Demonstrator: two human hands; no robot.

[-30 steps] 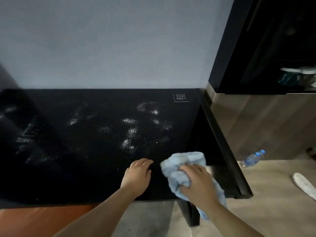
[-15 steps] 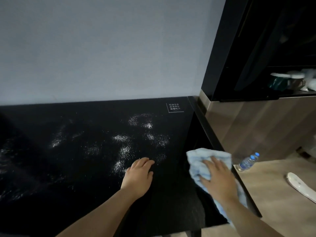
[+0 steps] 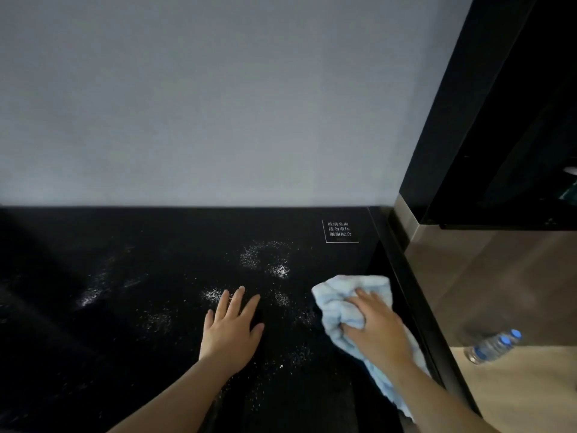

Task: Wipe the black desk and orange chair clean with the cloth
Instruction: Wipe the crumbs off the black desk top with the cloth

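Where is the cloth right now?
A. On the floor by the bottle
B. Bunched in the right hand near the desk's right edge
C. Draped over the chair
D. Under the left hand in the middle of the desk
B: the right hand grips the bunched blue cloth by the desk's right edge.

glossy black desk (image 3: 156, 307) dusted with white powder, soft fluffy cloth (image 3: 343, 295), clear plastic bottle (image 3: 490, 346)
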